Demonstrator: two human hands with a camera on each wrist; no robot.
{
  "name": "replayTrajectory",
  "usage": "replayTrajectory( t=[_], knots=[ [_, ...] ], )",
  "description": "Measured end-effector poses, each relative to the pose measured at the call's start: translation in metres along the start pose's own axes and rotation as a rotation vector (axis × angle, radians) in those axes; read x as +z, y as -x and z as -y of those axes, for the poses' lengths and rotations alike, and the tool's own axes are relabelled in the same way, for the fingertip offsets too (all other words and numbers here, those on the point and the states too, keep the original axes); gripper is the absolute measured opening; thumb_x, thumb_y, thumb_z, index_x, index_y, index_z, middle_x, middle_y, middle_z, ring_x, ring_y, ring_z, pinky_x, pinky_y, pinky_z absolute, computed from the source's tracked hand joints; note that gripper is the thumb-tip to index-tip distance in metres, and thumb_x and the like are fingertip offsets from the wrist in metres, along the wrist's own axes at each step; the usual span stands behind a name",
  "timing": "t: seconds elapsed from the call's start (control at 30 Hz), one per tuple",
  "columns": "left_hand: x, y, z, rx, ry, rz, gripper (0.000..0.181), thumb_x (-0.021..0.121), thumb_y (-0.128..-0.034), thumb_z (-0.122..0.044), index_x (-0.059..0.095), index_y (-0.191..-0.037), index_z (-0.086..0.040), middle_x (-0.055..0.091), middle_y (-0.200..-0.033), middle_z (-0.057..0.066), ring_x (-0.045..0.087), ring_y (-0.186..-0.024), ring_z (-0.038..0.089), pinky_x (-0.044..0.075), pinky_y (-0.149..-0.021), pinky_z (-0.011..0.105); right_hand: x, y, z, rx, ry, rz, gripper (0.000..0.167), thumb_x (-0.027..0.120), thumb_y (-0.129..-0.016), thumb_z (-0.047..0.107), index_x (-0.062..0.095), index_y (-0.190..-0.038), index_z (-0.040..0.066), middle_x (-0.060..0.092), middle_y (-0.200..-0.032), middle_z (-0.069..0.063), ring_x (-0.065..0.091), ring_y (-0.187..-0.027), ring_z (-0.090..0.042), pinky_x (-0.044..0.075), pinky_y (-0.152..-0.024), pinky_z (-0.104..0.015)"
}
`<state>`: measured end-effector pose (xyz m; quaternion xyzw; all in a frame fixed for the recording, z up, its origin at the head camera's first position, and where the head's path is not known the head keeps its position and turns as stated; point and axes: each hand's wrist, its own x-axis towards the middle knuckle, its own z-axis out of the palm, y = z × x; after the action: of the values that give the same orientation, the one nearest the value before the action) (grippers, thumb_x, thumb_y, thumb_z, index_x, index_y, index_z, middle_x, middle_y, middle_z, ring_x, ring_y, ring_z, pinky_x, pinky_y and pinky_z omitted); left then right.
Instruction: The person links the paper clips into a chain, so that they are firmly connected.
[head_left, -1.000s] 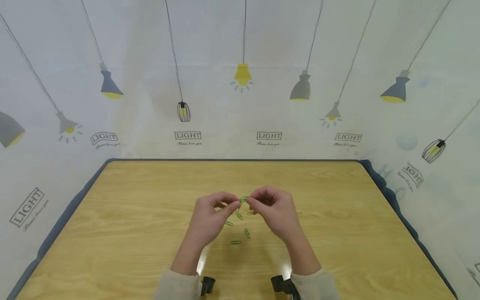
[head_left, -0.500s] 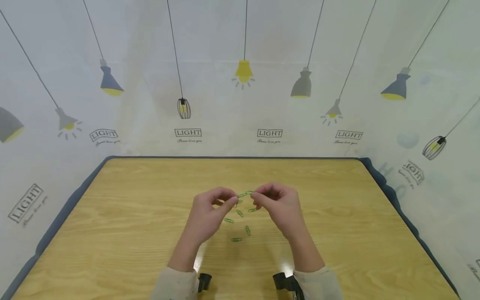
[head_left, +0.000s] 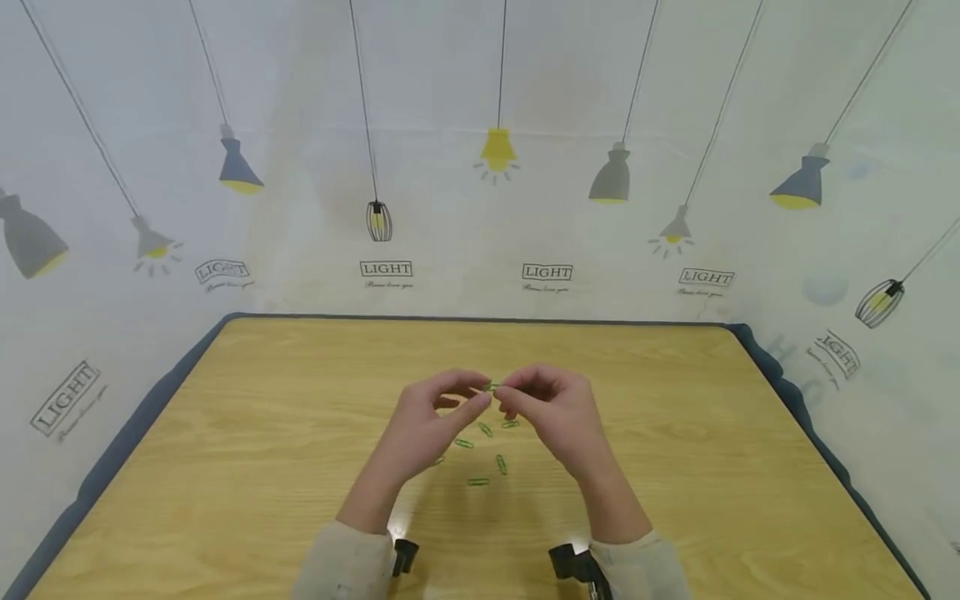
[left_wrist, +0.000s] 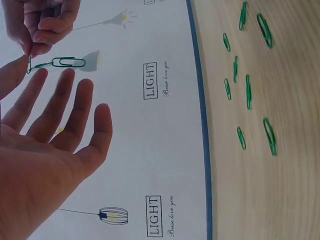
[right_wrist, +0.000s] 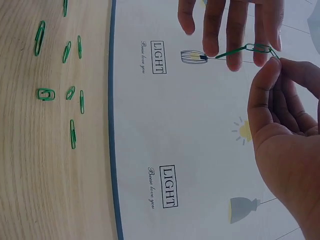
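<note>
A short chain of linked green paper clips (left_wrist: 70, 62) hangs between my fingertips above the table. My right hand (head_left: 551, 412) pinches the end clip between thumb and index finger; its other fingers are curled in. From the other side, my left hand (head_left: 431, 421) brings thumb and index finger around the chain near the same joint, its other fingers spread. In the right wrist view, the middle clip (right_wrist: 257, 48) crosses in front of the left fingers, and another clip (right_wrist: 230, 52) trails from it. My fingertips partly cover the joint.
Several loose green paper clips lie scattered on the wooden table (head_left: 262, 467) below my hands, including one clip (head_left: 477, 482) nearest me and another clip (head_left: 502, 464). A wall covering (head_left: 450, 208) printed with lamps stands behind the table.
My hands have drawn closer together; the chain stretched between them half a second ago is now mostly hidden by fingers in the head view. The head view has shifted slightly.
</note>
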<state>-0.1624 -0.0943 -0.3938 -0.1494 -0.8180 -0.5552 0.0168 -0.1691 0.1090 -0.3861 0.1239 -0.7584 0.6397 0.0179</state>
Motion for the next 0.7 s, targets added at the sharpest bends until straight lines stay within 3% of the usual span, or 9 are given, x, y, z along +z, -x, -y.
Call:
replayTrajectory(
  t=[0.2,0.5,0.7],
  knots=[
    [0.0031,-0.0055,-0.0059,0.003,0.045,0.025,0.019,0.073,-0.1033,-0.025,0.078,-0.120,-0.018,0.079,-0.119,0.000,0.073,-0.117,0.023,0.056,-0.107,0.051,-0.0068,-0.0013,0.0020,-0.012,-0.036,0.030,0.013,0.078,-0.097,0.013,0.075,-0.098,0.001,0.074,-0.085,-0.002,0.072,-0.079,-0.020,0.063,-0.078,-0.034],
    [0.0022,-0.0054,-0.0054,-0.018,0.078,-0.038,0.017,0.072,-0.1036,-0.023,0.080,-0.115,-0.014,0.082,-0.110,0.003,0.076,-0.110,0.021,0.057,-0.107,0.053,-0.0057,-0.0055,0.0009,0.008,-0.046,0.041,0.014,0.077,-0.098,0.015,0.076,-0.099,0.001,0.074,-0.083,-0.001,0.071,-0.078,-0.020,0.062,-0.080,-0.036],
    [0.0036,-0.0040,-0.0062,-0.010,0.077,-0.065,0.016,0.072,-0.1034,-0.021,0.080,-0.114,-0.012,0.082,-0.108,0.004,0.077,-0.105,0.019,0.058,-0.104,0.052,-0.0064,-0.0063,0.0001,0.036,-0.026,0.058,0.015,0.075,-0.099,0.017,0.076,-0.102,0.002,0.075,-0.090,-0.008,0.072,-0.080,-0.020,0.062,-0.083,-0.036]
  ],
)
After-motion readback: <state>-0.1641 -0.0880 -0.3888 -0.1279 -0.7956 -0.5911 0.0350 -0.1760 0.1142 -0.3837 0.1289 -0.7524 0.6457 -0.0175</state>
